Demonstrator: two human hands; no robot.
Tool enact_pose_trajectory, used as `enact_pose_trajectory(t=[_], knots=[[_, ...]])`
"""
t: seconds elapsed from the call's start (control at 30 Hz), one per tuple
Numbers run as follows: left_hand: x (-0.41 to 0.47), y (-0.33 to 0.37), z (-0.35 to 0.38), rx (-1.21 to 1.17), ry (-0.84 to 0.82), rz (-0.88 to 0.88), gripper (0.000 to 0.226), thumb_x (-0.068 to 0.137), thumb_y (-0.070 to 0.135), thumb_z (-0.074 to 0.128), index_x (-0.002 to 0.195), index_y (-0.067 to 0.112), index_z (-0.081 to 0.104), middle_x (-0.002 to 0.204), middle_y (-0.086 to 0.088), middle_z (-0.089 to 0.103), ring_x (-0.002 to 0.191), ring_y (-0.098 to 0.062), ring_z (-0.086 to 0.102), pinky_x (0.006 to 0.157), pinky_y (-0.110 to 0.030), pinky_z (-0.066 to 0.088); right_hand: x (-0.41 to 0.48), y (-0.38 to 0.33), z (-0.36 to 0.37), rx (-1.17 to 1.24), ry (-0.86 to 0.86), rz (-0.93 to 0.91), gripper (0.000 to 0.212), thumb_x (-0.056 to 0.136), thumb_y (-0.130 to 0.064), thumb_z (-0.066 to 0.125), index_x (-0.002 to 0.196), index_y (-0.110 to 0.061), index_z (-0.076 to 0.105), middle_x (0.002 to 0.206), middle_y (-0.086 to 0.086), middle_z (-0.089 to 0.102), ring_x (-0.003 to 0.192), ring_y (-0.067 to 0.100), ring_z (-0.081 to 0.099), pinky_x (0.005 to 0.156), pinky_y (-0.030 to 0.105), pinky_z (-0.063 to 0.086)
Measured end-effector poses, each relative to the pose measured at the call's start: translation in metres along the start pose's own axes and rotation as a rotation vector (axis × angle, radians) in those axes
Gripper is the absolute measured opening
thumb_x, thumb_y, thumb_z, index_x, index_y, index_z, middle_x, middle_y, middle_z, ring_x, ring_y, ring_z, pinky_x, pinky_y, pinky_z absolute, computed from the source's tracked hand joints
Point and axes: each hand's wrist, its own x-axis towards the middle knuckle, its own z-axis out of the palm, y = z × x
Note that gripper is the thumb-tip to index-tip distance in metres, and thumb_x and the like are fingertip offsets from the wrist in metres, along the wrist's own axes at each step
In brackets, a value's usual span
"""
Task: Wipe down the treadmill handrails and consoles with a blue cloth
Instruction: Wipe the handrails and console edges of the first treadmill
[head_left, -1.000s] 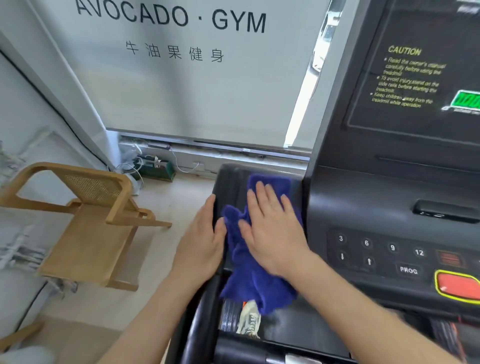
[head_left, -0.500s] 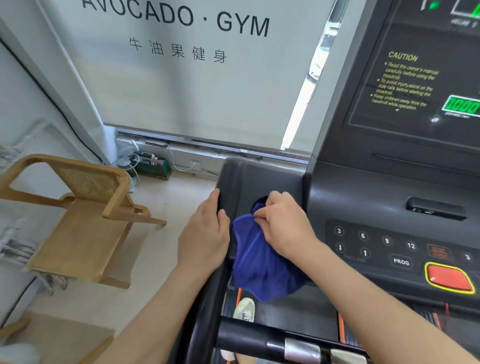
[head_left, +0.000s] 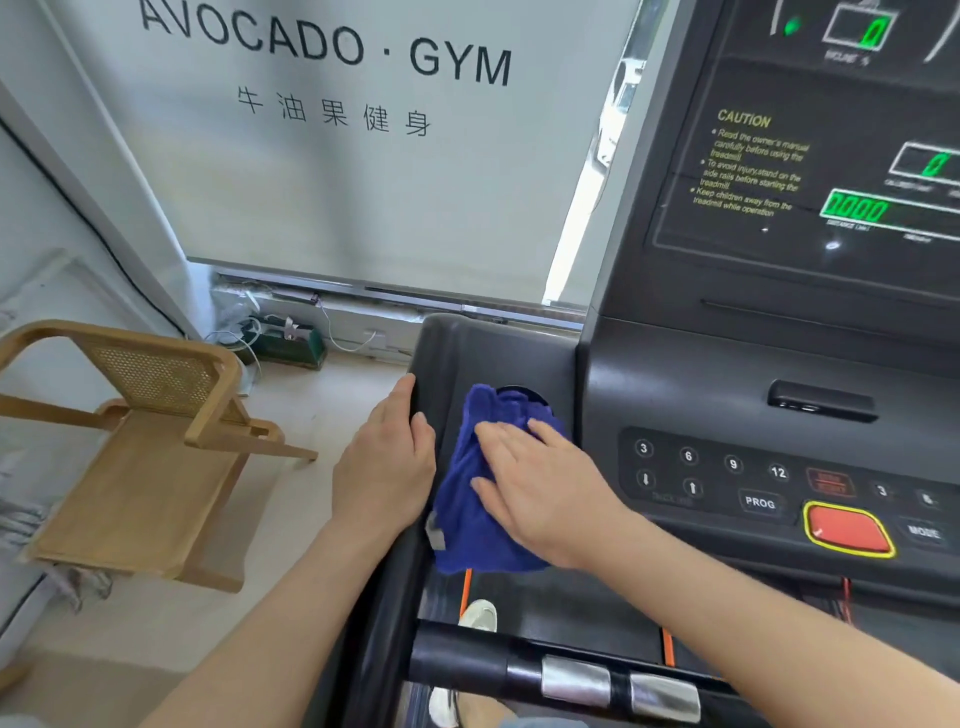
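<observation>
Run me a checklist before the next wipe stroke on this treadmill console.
1. Blue cloth under control: ok. The right hand presses it flat on the side tray.
2. Left hand steady: ok. It rests on the tray's outer edge.
3. Cup holder wiped inside: cannot tell. The cloth covers most of it.
4. Red button clear of the cloth: ok. It sits apart, to the right.
5. Display at zero: ok. It reads 0000.
6. Front handrail wiped: cannot tell.
</observation>
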Motion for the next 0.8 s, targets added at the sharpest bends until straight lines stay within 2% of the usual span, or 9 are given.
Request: enact_pose_trajectory(t=[0.13,0.2,0.27,0.3,0.47,0.6,0.67,0.73,0.8], knots=[[-0.001,0.001,0.0,0.021,0.002,0.003,0.046,0.1,0.029,0.035,0.145,0.024,0.033,0.141,-0.003,0.05,0.122,-0.027,0.051,0.094,-0.042,0.043,0.014,0.011,-0.005,-0.074,-0.074,0.109,0.066,0.095,-0.051,0.018,0.125,-0.008,0.058,0.124,0.007,0.064,0.117,0.024,0.058,0.108,0.052,0.032],[-0.001,0.001,-0.002,0.018,0.002,0.0,0.046,0.1,0.029,0.035,0.145,0.023,0.034,0.14,-0.003,0.051,0.121,-0.027,0.052,0.094,-0.042,0.043,0.014,0.003,-0.011,-0.161,-0.074,0.138,0.055,0.095,-0.049,0.024,0.097,-0.012,0.065,0.097,0.006,0.071,0.091,0.027,0.063,0.092,0.048,0.036],[-0.001,0.001,-0.002,0.016,-0.001,-0.007,0.046,0.1,0.029,0.035,0.145,0.023,0.034,0.139,-0.004,0.051,0.12,-0.028,0.052,0.093,-0.043,0.044,0.009,-0.005,-0.012,-0.187,-0.045,0.144,0.039,0.094,-0.043,0.037,0.067,-0.019,0.052,0.068,0.001,0.065,0.067,0.027,0.058,0.079,0.044,0.033],[-0.002,0.002,-0.002,0.014,-0.001,-0.005,0.046,0.1,0.029,0.036,0.145,0.022,0.034,0.139,-0.004,0.051,0.119,-0.028,0.052,0.093,-0.043,0.045,0.006,-0.007,-0.012,-0.16,-0.035,0.147,0.037,0.093,-0.041,0.036,0.065,-0.02,0.047,0.065,-0.002,0.062,0.065,0.026,0.057,0.079,0.043,0.03],[0.0,0.002,0.001,0.02,0.022,0.012,0.046,0.099,0.027,0.037,0.144,0.02,0.035,0.134,-0.007,0.054,0.114,-0.029,0.054,0.087,-0.042,0.044,0.017,-0.004,-0.006,0.163,-0.031,0.184,0.026,0.096,-0.039,0.034,0.086,-0.02,0.049,0.09,-0.004,0.062,0.091,0.022,0.057,0.09,0.038,0.03],[-0.002,0.001,-0.001,0.013,0.024,0.007,0.045,0.099,0.027,0.037,0.144,0.023,0.035,0.136,-0.005,0.053,0.117,-0.028,0.053,0.089,-0.041,0.043,0.03,0.005,-0.003,-0.086,-0.001,0.19,0.051,0.095,-0.05,0.025,0.105,-0.016,0.063,0.102,0.001,0.065,0.102,0.023,0.057,0.106,0.048,0.03],[-0.002,0.001,-0.001,0.002,0.009,0.0,0.045,0.1,0.028,0.036,0.144,0.023,0.035,0.138,-0.004,0.052,0.119,-0.027,0.052,0.091,-0.04,0.042,0.02,0.007,-0.003,-0.159,-0.01,0.216,0.051,0.095,-0.048,0.025,0.094,-0.017,0.065,0.094,0.001,0.066,0.094,0.024,0.058,0.098,0.049,0.034],[-0.001,0.0,-0.001,0.004,0.003,-0.006,0.045,0.1,0.028,0.036,0.145,0.023,0.034,0.139,-0.004,0.051,0.12,-0.027,0.051,0.092,-0.041,0.042,0.008,0.002,-0.004,-0.191,0.021,0.193,0.038,0.092,-0.039,0.034,0.074,-0.018,0.061,0.076,0.0,0.064,0.079,0.025,0.056,0.073,0.043,0.039],[-0.001,0.002,-0.002,0.009,-0.001,-0.012,0.046,0.099,0.029,0.035,0.145,0.023,0.033,0.14,-0.004,0.05,0.121,-0.027,0.051,0.094,-0.042,0.043,0.003,-0.005,-0.009,-0.092,0.003,0.163,0.03,0.086,-0.034,0.036,0.068,-0.018,0.052,0.073,0.001,0.062,0.076,0.025,0.056,0.063,0.037,0.035]])
